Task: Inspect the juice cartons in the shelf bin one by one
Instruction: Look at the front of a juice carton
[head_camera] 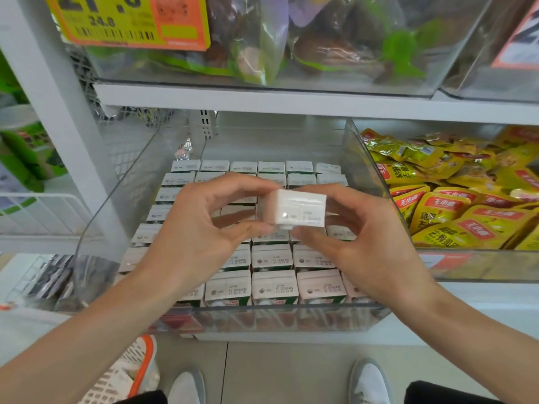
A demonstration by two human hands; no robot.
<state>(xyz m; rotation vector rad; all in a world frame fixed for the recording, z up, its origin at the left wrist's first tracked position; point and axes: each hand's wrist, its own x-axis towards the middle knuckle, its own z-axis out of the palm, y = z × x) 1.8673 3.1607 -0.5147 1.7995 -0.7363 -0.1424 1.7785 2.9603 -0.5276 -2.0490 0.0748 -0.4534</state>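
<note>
A clear plastic shelf bin holds several rows of small white juice cartons standing upright, printed date codes on their tops. One white carton is lifted above the rows, over the bin's middle. My left hand pinches its left end between thumb and fingers. My right hand pinches its right end the same way. A dark gap shows in the rows just behind my left fingers.
A second clear bin on the right is full of yellow snack packets. Above, a white shelf carries a bin of bagged goods and a yellow price tag. A white basket stands on the floor by my shoes.
</note>
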